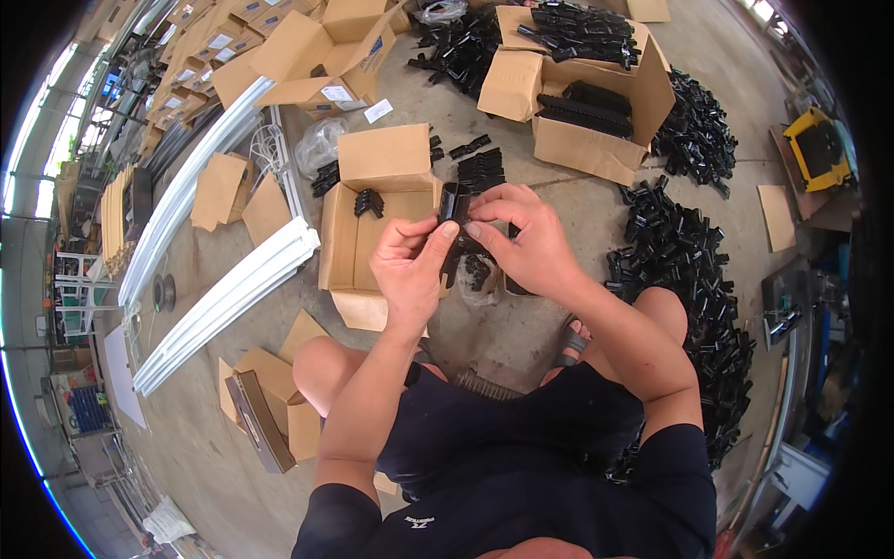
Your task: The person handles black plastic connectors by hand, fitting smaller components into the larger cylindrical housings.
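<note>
My left hand grips a glossy black part between thumb and fingers. It looks like a short, tube-shaped bracket. My right hand pinches the same part from the other side, thumb tips close together; whether its fingertips hold a smaller piece is hidden. Just left of and below the hands stands an open cardboard box with a small cluster of black parts inside. Under my hands a clear plastic bag of small dark pieces is partly covered. Past the fingertips, similar black parts lie in a row on the floor.
Large heaps of black parts spread along my right. Ahead, a bigger open carton holds long black pieces. White metal profiles lie on the left, near an opened carton. A yellow-framed object stands far right.
</note>
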`<state>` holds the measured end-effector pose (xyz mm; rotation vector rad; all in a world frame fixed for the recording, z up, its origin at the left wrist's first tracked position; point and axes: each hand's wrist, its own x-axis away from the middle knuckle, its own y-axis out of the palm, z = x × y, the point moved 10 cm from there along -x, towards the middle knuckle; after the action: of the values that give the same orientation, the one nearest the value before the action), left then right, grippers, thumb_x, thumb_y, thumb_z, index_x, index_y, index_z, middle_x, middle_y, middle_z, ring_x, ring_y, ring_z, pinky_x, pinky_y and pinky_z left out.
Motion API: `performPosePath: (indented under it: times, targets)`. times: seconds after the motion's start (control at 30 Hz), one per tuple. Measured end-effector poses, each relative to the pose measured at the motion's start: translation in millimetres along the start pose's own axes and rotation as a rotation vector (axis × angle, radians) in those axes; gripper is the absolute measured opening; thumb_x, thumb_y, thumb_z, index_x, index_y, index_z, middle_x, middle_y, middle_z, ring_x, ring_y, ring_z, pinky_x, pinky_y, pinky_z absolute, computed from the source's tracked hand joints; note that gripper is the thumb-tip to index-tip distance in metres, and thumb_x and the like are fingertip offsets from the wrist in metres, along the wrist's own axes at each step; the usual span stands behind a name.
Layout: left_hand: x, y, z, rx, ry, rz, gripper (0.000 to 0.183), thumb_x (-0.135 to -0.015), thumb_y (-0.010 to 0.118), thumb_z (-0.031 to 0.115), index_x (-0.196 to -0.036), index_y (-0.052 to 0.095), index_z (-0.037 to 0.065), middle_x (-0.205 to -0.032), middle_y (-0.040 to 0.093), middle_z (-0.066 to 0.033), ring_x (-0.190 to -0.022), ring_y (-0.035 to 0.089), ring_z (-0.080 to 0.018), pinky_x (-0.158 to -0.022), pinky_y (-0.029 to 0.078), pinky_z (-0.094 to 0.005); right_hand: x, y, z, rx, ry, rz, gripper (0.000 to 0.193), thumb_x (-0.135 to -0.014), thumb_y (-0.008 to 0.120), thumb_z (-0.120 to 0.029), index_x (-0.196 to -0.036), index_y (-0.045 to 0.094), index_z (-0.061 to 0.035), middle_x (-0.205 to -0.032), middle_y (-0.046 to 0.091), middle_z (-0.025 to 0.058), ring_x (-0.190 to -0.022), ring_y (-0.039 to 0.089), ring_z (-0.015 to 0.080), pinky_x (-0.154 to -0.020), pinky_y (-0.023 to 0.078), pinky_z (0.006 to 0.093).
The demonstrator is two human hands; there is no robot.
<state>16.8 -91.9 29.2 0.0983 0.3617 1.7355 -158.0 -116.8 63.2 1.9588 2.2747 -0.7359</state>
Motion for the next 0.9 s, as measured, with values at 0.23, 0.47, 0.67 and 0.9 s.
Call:
performPosePath:
  times: [0.23, 0.47, 0.67, 0.9]
  targets:
    - [1, 1, -1, 0.009, 0.008, -0.010, 0.013, -0.092, 0.072, -0.006, -0.100, 0.062, -0.003, -0.103, 0.074, -0.0156, -0.088, 0.068, -0.0095, -0.080, 0.057, -0.0237, 2, 8, 26, -0.301, 0.216, -0.045, 0.015, -0.090, 0.074, -0.013, -0.093, 0.071, 0.0013, -0.096, 0.068, 0.0128, -0.091, 0.063, 0.0284, -0.083, 0.050, 0.0373]
    - [2, 1, -2, 0.009, -0.001, -0.002, 0.013, -0.092, 0.072, -0.005, -0.100, 0.062, -0.003, -0.102, 0.074, -0.0159, -0.087, 0.068, -0.0097, -0.080, 0.057, -0.0237, 1, 7, 17, -0.198, 0.088, -0.065, 0.015, -0.092, 0.072, -0.013, -0.094, 0.068, 0.0017, -0.094, 0.066, 0.0113, -0.090, 0.064, 0.0250, -0.083, 0.050, 0.0367]
    - [1, 3, -3, 0.041, 0.009, -0.008, 0.013, -0.092, 0.072, -0.005, -0.100, 0.062, -0.003, -0.103, 0.074, -0.0163, -0.089, 0.069, -0.0106, -0.080, 0.058, -0.0240, 1, 11, 22, -0.226, 0.150, -0.088, 0.015, -0.092, 0.070, -0.013, -0.095, 0.067, 0.0023, -0.096, 0.066, 0.0124, -0.094, 0.064, 0.0272, -0.086, 0.049, 0.0377]
    - [0, 2, -3, 0.036, 0.002, -0.006, 0.013, -0.092, 0.072, -0.005, -0.100, 0.062, -0.003, -0.103, 0.074, -0.0157, -0.089, 0.069, -0.0101, -0.080, 0.057, -0.0237, -1, 10, 15, -0.148, 0.084, -0.079, 0.016, -0.091, 0.069, -0.012, -0.098, 0.066, 0.0014, -0.106, 0.063, 0.0137, -0.101, 0.063, 0.0291, -0.091, 0.049, 0.0388]
